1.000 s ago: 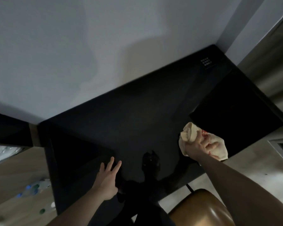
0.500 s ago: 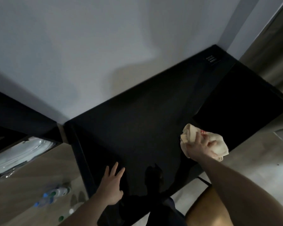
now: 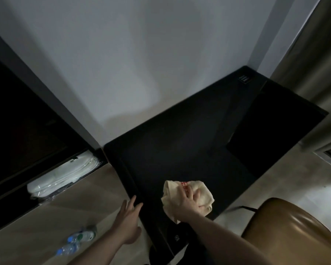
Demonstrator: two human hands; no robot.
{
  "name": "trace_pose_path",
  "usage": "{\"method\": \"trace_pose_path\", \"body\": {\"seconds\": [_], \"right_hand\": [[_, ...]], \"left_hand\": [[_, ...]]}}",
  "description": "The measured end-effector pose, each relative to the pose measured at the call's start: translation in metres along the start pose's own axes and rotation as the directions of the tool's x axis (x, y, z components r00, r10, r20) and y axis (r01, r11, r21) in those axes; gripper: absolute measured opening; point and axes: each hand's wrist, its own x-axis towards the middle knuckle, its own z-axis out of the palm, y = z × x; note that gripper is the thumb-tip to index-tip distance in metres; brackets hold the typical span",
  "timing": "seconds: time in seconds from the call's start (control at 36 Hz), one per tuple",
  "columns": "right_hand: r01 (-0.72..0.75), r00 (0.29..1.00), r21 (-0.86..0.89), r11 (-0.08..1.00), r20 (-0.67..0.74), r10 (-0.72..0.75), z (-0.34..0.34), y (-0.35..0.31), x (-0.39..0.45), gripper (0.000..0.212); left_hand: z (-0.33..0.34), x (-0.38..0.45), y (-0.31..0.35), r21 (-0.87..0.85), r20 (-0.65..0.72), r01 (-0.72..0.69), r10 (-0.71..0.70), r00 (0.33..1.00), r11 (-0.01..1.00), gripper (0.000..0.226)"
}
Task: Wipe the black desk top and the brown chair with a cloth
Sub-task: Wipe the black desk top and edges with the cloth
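Cream cloth (image 3: 187,196), bunched under the right hand (image 3: 187,202)'s gripping fingers, sits near the tabletop (image 3: 180,142)'s left front corner; unwiped surface extends toward the far right corner. Left hand (image 3: 128,224) spread at the left edge.

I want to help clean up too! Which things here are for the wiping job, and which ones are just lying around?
For the job:
cloth, under the right hand
black desk top, being wiped
brown chair, beside the desk
left hand, at the desk's edge

Just lying about:
water bottles on the floor
white folded items on the low shelf
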Motion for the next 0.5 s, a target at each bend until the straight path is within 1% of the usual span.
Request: {"method": "trace_pose_path", "body": {"seconds": [0.06, 0.17, 0.25, 0.36, 0.42, 0.5], "right_hand": [[0.060, 0.998, 0.053, 0.997, -0.017, -0.059, -0.017, 0.013, -0.004, 0.079], [0.131, 0.983, 0.180, 0.975, -0.149, -0.105, -0.047, 0.053, -0.004, 0.064], [0.098, 0.979, 0.169, 0.981, -0.195, -0.064, -0.065, 0.082, -0.005, 0.067], [0.016, 0.977, 0.193, 0.981, -0.211, 0.025, -0.076, 0.118, -0.004, 0.072], [-0.002, 0.977, 0.165, 0.986, -0.212, 0.038, -0.078, 0.134, -0.005, 0.075], [-0.014, 0.980, 0.131, 0.991, -0.197, 0.040, -0.076, 0.154, -0.004, 0.078]], "left_hand": [[-0.001, 0.005, 0.015, -0.004, -0.027, -0.030, 0.030, 0.999, 1.000, 0.083], [-0.003, 0.019, 0.065, -0.033, -0.048, -0.124, 0.122, 0.991, 0.992, 0.083], [-0.004, 0.031, 0.108, 0.008, -0.056, -0.218, 0.218, 0.974, 0.976, 0.077], [0.002, 0.054, 0.153, 0.095, 0.009, -0.279, 0.280, 0.960, 0.956, 0.082], [0.007, 0.066, 0.169, 0.117, 0.049, -0.286, 0.282, 0.958, 0.951, 0.087], [0.011, 0.075, 0.181, 0.177, 0.101, -0.248, 0.233, 0.967, 0.953, 0.095]]}}
